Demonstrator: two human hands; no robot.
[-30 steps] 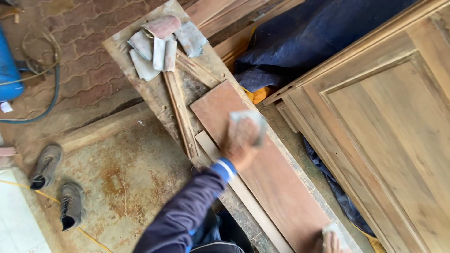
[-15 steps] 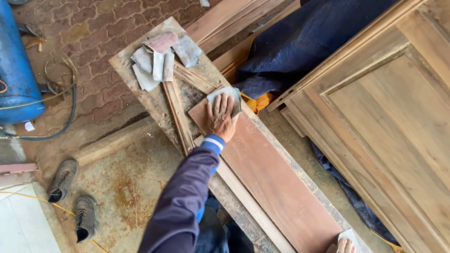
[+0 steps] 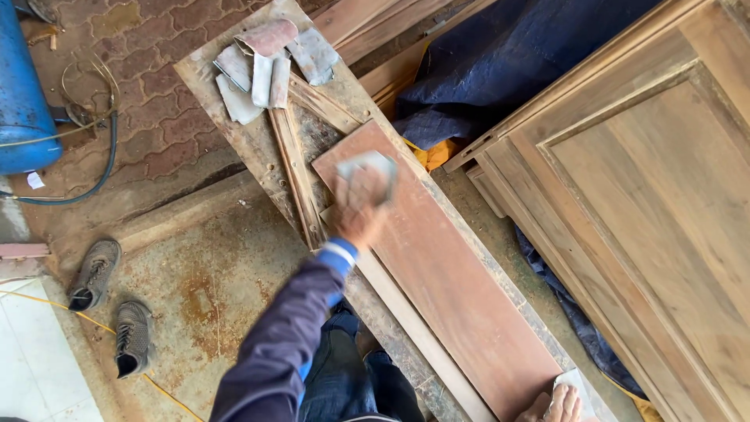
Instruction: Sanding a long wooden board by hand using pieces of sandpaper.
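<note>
**Sanding hand drawn back from the board's far end**

The panelled wooden door (image 3: 648, 219) fills the right side. Beside it, the long reddish board (image 3: 437, 266) lies along the worn bench plank (image 3: 234, 117), with spare sandpaper sheets (image 3: 262, 66) heaped at the far end. The left hand (image 3: 361, 205), blurred with motion, presses flat on a grey sandpaper sheet (image 3: 367, 168) near the board's far end; half a second ago it sat right at that end, so the stroke now runs back toward the body. The right hand (image 3: 558, 405) pins a pale piece at the near end, fingers flat
</note>
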